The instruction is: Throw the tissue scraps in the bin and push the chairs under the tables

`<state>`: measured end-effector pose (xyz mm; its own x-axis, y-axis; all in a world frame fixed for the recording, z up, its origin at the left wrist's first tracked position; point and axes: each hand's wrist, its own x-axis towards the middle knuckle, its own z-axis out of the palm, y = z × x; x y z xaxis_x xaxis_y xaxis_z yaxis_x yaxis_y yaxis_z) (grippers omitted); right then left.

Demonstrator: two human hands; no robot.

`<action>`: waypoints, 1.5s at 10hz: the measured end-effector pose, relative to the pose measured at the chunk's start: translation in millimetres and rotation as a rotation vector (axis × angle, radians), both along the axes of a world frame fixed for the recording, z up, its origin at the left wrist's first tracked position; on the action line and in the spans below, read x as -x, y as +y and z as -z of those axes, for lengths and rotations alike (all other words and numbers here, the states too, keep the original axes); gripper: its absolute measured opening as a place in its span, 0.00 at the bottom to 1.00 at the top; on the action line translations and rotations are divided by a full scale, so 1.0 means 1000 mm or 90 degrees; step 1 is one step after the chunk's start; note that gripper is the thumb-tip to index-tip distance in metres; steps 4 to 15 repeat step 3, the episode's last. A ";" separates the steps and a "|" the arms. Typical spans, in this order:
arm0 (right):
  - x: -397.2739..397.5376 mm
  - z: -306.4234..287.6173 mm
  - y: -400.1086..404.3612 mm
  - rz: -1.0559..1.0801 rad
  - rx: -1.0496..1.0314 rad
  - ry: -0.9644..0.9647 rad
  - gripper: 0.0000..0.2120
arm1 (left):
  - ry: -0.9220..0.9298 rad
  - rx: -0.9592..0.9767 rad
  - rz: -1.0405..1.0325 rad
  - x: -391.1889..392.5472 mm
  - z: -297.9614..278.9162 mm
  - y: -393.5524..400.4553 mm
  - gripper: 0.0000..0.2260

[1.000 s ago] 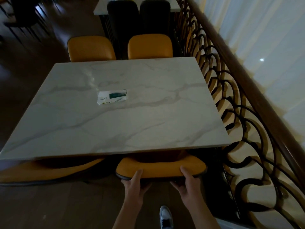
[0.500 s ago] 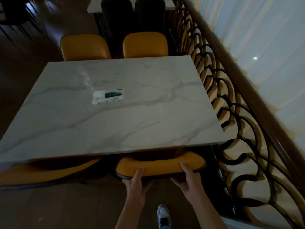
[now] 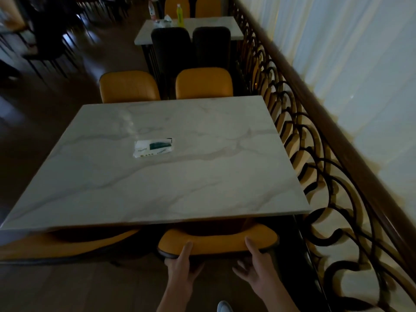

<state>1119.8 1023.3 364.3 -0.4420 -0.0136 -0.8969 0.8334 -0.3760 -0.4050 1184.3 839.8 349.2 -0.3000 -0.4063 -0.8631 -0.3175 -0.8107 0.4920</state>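
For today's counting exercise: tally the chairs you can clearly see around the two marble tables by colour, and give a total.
Orange chairs: 6, four at the near table (one held by both hands) and two beyond the far table.
Black chairs: 2, on the far table's near side.
Total: 8

Dark chairs at upper left are too blurred to count.

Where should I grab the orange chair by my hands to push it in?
Grab the orange chair by the top edge of its curved backrest, coming from behind. Only that edge sticks out past the marble table, and it is wide enough for both hands.
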 end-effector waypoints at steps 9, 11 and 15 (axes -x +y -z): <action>0.035 -0.016 0.016 -0.125 -0.371 0.160 0.44 | -0.146 0.385 0.204 0.013 -0.043 -0.024 0.41; 0.035 -0.016 0.016 -0.125 -0.371 0.160 0.44 | -0.146 0.385 0.204 0.013 -0.043 -0.024 0.41; 0.035 -0.016 0.016 -0.125 -0.371 0.160 0.44 | -0.146 0.385 0.204 0.013 -0.043 -0.024 0.41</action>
